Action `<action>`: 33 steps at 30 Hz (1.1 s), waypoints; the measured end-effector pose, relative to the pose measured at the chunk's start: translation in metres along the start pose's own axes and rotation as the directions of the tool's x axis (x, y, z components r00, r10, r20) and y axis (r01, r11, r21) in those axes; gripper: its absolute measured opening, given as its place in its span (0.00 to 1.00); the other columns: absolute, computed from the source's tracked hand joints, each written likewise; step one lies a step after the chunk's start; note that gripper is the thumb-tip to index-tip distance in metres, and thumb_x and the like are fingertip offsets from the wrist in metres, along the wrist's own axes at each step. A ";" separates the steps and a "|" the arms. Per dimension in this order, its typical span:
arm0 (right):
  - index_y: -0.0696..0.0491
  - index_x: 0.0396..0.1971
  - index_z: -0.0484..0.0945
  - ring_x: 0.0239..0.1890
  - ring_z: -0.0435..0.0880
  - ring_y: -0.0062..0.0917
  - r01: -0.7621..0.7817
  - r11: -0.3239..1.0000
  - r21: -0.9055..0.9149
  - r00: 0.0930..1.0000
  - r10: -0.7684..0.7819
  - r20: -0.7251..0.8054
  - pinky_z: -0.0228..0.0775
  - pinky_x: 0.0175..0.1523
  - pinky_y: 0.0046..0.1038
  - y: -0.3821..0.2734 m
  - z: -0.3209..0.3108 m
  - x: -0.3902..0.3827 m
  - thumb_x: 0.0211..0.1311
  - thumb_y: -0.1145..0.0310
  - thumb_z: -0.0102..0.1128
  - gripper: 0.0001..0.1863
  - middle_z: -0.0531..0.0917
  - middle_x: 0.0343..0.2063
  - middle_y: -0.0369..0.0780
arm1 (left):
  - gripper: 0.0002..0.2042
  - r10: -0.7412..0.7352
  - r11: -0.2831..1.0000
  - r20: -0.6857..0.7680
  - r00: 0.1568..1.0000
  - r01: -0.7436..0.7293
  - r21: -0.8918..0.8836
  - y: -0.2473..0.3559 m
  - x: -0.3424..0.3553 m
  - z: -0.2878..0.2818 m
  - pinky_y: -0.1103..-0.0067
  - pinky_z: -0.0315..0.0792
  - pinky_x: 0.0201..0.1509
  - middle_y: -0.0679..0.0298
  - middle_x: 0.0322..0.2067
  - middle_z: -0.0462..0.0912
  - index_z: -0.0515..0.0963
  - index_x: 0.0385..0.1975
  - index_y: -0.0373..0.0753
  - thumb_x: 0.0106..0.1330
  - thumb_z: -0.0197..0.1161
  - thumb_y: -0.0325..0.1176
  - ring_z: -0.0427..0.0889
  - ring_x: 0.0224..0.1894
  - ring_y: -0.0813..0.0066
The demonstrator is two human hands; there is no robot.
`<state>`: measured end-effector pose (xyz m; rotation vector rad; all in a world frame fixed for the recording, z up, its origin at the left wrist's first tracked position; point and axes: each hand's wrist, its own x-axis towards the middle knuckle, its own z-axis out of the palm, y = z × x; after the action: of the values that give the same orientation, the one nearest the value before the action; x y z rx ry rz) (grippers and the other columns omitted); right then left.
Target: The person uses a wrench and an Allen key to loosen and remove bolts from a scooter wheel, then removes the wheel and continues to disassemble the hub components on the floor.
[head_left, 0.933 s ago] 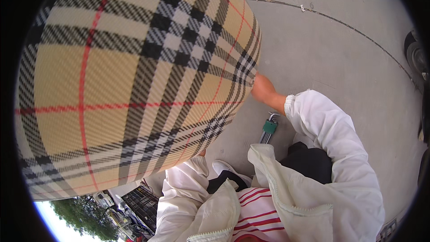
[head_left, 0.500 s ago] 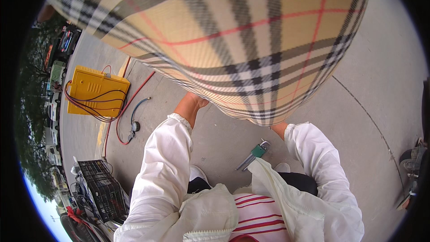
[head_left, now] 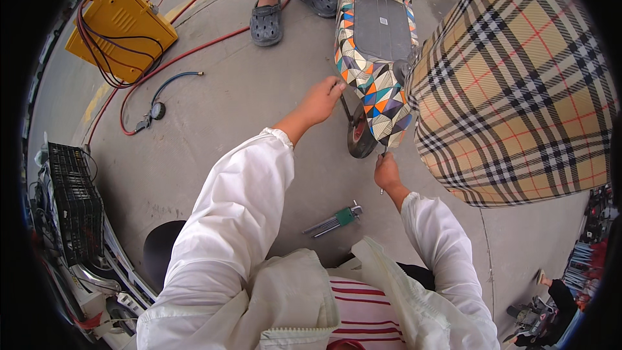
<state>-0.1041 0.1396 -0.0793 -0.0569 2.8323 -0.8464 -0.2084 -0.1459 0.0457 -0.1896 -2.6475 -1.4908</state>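
A scooter [head_left: 379, 94] with a multicoloured geometric pattern and a dark deck panel is ahead of me, its small black wheel [head_left: 361, 135] near my hands. My left hand [head_left: 319, 100] is closed at the end of a dark rod [head_left: 348, 107] running toward the wheel. Closed just below the scooter's near tip, my right hand [head_left: 387, 174] grips a thin metal rod; its ends show above and below the fist, but its kind is unclear. On the ground between my arms lies a hex key set [head_left: 337, 219] in a green holder.
Plaid fabric [head_left: 525, 97] covers the right side. A person's grey clogs [head_left: 265, 23] stand beyond the scooter. At left are a yellow case [head_left: 123, 26] with cables, a red hose [head_left: 201, 48], a pressure gauge [head_left: 157, 111] and a black crate [head_left: 74, 194]. Another person [head_left: 560, 304] is at lower right.
The plaid fabric has shifted from the top centre to the right, uncovering both hands, the scooter and the other person's feet. The view has also shifted.
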 end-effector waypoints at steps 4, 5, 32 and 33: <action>0.61 0.38 0.68 0.36 0.79 0.58 -0.061 0.998 0.027 0.996 0.062 -0.062 0.70 0.39 0.50 -0.003 -0.011 -0.001 0.70 0.68 0.49 0.10 0.80 0.31 0.59 | 0.17 -0.377 0.880 0.231 0.897 0.425 -0.214 -0.020 0.028 -0.017 0.76 0.75 0.34 0.62 0.27 0.79 0.73 0.50 0.35 0.73 0.52 0.43 0.82 0.29 0.74; 0.61 0.37 0.69 0.35 0.79 0.58 -0.049 0.998 0.028 0.995 0.051 -0.086 0.70 0.39 0.50 -0.001 -0.010 0.000 0.70 0.68 0.49 0.10 0.80 0.30 0.59 | 0.18 -0.375 0.871 0.276 0.885 0.438 -0.222 -0.021 0.030 -0.014 0.75 0.76 0.33 0.61 0.27 0.80 0.73 0.49 0.34 0.73 0.53 0.44 0.83 0.28 0.72; 0.64 0.32 0.75 0.31 0.78 0.54 -0.097 0.985 0.142 0.991 0.109 -0.080 0.68 0.36 0.46 -0.008 -0.007 -0.002 0.70 0.69 0.49 0.12 0.79 0.26 0.57 | 0.14 -0.515 0.781 0.253 0.819 0.570 -0.256 -0.081 -0.132 0.111 0.71 0.70 0.44 0.57 0.30 0.76 0.73 0.44 0.38 0.76 0.48 0.43 0.75 0.36 0.65; 0.63 0.33 0.73 0.29 0.79 0.49 -0.078 0.990 0.119 0.992 0.089 -0.088 0.68 0.35 0.44 -0.004 -0.006 -0.003 0.70 0.70 0.48 0.11 0.79 0.25 0.54 | 0.14 -0.509 0.779 0.241 0.826 0.561 -0.279 -0.077 -0.129 0.113 0.71 0.70 0.43 0.58 0.29 0.75 0.72 0.44 0.38 0.76 0.48 0.43 0.74 0.35 0.65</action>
<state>-0.1023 0.1400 -0.0714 0.1197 2.8410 -1.0172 -0.0960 -0.0963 -0.0968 0.5059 -2.6662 -2.1847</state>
